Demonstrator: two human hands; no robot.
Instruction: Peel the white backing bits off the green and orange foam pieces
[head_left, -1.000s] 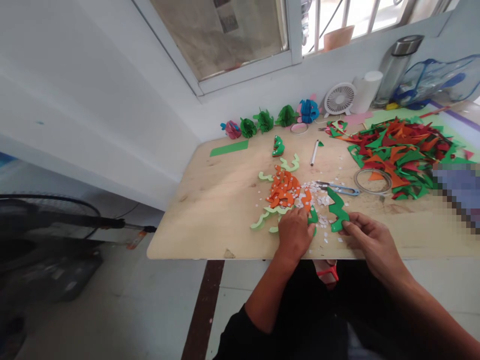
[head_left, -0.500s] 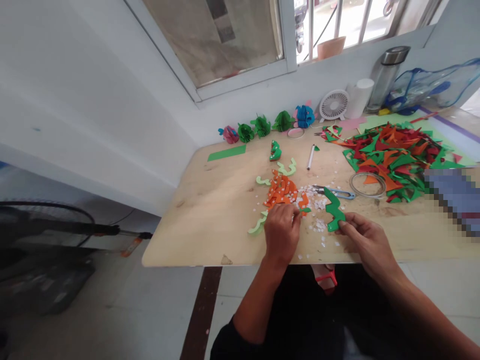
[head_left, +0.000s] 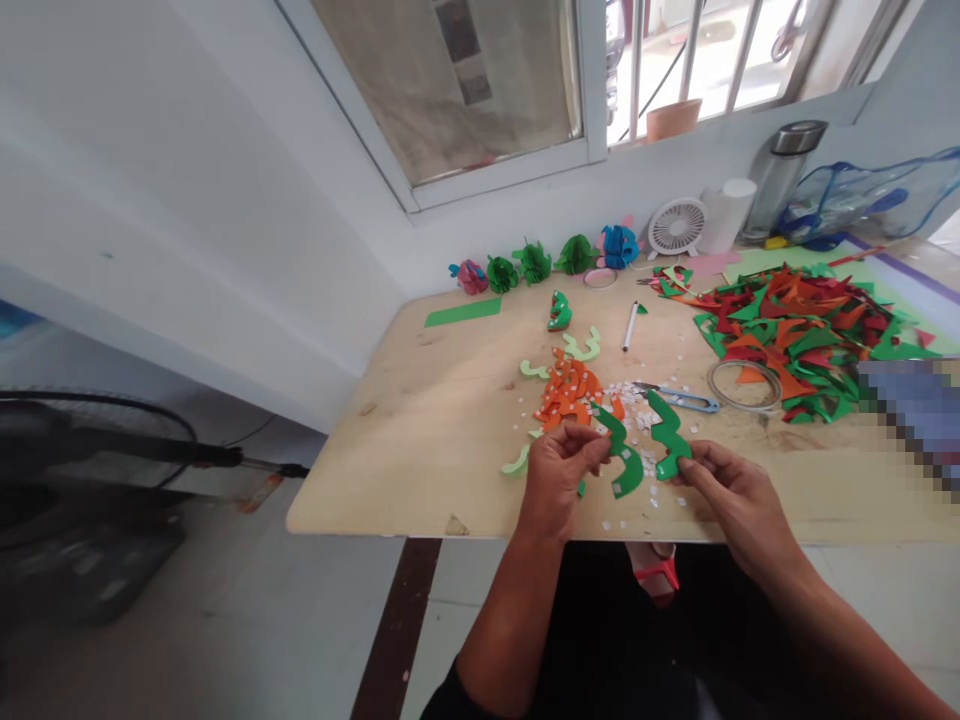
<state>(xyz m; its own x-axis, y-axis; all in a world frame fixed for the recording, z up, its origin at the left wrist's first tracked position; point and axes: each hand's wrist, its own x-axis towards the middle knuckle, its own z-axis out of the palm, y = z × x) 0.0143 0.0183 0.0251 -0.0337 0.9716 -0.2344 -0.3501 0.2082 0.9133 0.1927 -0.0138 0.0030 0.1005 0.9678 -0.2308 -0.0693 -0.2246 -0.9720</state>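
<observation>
My left hand (head_left: 559,475) pinches a wavy green paper cutout (head_left: 628,474) with small white squares on it. Between the fingers of my right hand (head_left: 739,495) is a second wavy green paper piece (head_left: 664,440), held upright just to the right of the first; the two are apart. Behind my left hand lies a heap of orange paper cutouts (head_left: 568,388) dotted with white squares. Light green wavy strips (head_left: 583,345) lie around that heap. Loose white squares (head_left: 651,492) are scattered on the table below and behind the green pieces.
Blue-handled thread snips (head_left: 686,400) and a tape roll (head_left: 744,386) lie behind my right hand. A big pile of paper scraps (head_left: 810,330) covers the right side. A white pen (head_left: 629,327), folded green paper (head_left: 559,311), paper ornaments (head_left: 535,262) and a small fan (head_left: 677,228) stand farther back.
My left hand has come up from beside the orange heap, and the green cutout with white squares now shows plainly in it. My right hand still holds its green piece. The view has shifted slightly.
</observation>
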